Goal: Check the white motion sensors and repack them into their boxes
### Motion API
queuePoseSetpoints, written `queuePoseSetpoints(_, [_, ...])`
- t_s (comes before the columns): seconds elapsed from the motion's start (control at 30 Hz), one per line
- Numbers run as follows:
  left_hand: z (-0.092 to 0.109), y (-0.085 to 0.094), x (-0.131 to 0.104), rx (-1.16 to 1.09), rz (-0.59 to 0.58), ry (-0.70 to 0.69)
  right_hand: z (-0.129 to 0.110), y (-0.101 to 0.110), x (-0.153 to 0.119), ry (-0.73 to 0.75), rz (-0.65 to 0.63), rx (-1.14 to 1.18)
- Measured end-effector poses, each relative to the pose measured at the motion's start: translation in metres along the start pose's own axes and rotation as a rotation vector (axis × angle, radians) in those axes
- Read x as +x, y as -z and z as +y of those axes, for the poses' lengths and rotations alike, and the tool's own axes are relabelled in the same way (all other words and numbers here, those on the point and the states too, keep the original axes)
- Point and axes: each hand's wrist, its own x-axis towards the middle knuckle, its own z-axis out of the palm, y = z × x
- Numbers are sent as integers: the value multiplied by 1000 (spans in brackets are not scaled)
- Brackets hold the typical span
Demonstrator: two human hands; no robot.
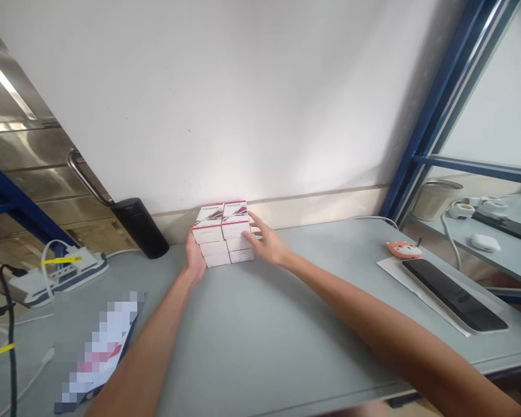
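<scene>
Small white cartons (222,233) with red trim stand in a block of two columns, three layers high, near the wall at the back of the grey table. Along the block's left side lies my left hand (194,259), palm against the cartons and most of its fingers hidden behind them. My right hand (267,240) bears on the right side, its thumb near the front face and its fingers bent along the upper cartons. Between them, both hands clasp the block. The two top cartons show printed red and dark pictures on their lids.
A black bottle (141,227) leans left of the cartons, near a white power strip (69,273) with cables. A pixelated flat item (102,353) lies at front left. On the right are a phone (454,295) on white paper and an orange animal-shaped case (403,249).
</scene>
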Motion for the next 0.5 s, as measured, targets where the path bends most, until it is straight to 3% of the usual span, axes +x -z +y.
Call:
queuePoseSetpoints(0.1, [-8,-18,-12,8,-88,40,-3,14,-9,-63,-19,73])
queuePoseSetpoints(0.17, [-20,-34,-23,22,-163,79,-5,31,-19,-65,32,112])
queuePoseSetpoints(0.33, [-65,-84,-48,55,-300,133,1,83,-46,-101,311,207])
queuePoseSetpoints(0.5, [-106,-137,-43,73,-406,161,21,113,-61,-108,613,152])
